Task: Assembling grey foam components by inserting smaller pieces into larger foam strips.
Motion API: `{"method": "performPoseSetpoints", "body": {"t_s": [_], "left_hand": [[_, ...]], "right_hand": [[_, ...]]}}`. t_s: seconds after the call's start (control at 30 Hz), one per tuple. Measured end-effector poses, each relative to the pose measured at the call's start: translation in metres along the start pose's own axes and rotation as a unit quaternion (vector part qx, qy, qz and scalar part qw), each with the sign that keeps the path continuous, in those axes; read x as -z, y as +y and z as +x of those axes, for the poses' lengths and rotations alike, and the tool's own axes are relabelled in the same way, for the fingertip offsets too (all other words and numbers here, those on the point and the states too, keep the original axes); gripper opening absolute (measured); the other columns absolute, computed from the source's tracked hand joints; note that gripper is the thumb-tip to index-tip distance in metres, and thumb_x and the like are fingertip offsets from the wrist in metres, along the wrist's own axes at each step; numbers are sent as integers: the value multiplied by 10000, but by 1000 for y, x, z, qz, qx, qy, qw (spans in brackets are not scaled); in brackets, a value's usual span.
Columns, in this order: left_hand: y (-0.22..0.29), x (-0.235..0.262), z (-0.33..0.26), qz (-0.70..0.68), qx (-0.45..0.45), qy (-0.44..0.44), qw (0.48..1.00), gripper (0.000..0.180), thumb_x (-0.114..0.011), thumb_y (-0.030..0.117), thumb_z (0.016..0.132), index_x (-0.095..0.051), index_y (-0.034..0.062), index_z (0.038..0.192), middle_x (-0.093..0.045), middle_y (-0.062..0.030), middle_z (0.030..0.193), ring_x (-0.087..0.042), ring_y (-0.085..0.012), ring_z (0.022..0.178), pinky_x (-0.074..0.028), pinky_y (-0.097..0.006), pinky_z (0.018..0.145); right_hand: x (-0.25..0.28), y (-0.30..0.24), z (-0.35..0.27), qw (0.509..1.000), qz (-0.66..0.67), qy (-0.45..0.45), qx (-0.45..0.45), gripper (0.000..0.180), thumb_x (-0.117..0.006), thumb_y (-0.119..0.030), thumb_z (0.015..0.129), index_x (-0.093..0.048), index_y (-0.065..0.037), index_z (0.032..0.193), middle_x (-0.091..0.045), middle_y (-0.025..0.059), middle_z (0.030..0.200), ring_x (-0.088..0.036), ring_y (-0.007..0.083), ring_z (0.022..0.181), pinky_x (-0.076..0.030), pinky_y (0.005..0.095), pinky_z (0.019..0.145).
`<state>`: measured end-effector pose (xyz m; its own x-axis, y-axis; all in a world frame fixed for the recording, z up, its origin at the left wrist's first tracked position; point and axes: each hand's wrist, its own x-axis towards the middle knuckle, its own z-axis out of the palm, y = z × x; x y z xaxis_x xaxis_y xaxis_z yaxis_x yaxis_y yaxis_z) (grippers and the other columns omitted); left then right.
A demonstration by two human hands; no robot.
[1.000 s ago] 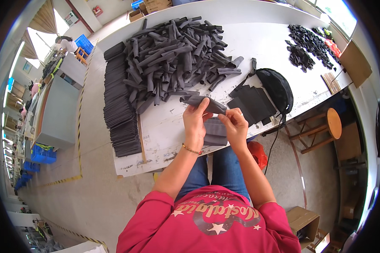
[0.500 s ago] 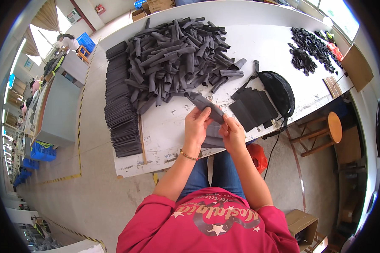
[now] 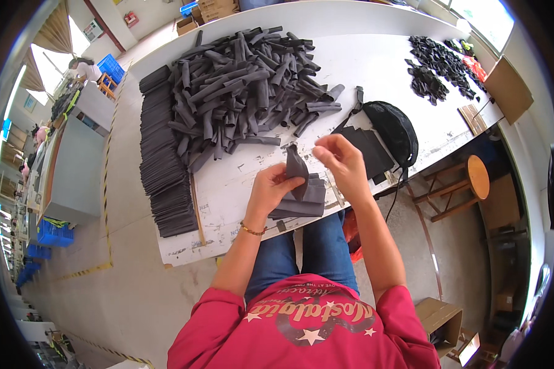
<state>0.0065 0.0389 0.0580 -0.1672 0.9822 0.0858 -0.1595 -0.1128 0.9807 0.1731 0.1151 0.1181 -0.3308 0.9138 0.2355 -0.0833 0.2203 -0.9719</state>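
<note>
Pinching one fabric piece [image 3: 297,174] left of one black bag [image 3: 393,132], contents hidden, was the left hand [image 3: 272,189]; the right hand [image 3: 348,165] had curled fingers, any grasp unclear. One fabric heap [image 3: 243,89] and one stack [image 3: 164,154] lay leftward too.

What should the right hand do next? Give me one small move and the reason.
Probably move the right hand in to take the upper end of the dark grey fabric piece: the left hand alone pinches it lower down, that end stands free, and the right hand is apart from it, with no fabric visible in its grasp.
</note>
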Motion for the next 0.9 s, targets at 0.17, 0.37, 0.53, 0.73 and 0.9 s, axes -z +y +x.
{"method": "performPoseSetpoints", "body": {"t_s": [0.17,0.37,0.53,0.73,0.9], "left_hand": [[1,9,-3,79,41,-86,992,144,-721,10,838,-672,-36,966,-699,-59,851,-653,-99,775,-524,-234,690],[15,21,-6,-36,120,-120,985,106,-693,-8,849,-659,-36,946,-700,-97,839,-706,-189,758,-559,-264,673],[9,38,-8,-53,125,-88,987,95,-666,0,872,-642,-34,957,-696,-100,850,-706,-198,746,-569,-276,665],[-11,38,2,-118,91,14,989,172,-648,53,901,-596,-33,1041,-692,-146,937,-705,-238,776,-604,-345,686],[-16,34,2,-148,100,57,982,233,-650,75,908,-553,-42,1085,-690,-197,946,-709,-259,775,-615,-363,681]], "right_hand": [[7,7,15,970,-41,-223,-88,213,-749,-181,867,-630,-11,819,-592,-21,739,-529,58,718,-431,228,657],[17,10,12,968,41,-231,-86,171,-673,-147,912,-634,8,852,-608,-1,773,-555,77,755,-450,238,705],[25,15,23,983,128,-124,-37,176,-524,62,906,-631,50,1046,-662,76,905,-626,142,831,-508,279,786],[69,152,13,862,-503,18,63,248,-725,-257,817,-667,-43,929,-641,130,964,-637,309,878,-511,410,751],[51,183,-12,624,-772,-76,93,213,-664,-137,816,-643,2,977,-638,134,983,-617,271,900,-507,359,750]]}}
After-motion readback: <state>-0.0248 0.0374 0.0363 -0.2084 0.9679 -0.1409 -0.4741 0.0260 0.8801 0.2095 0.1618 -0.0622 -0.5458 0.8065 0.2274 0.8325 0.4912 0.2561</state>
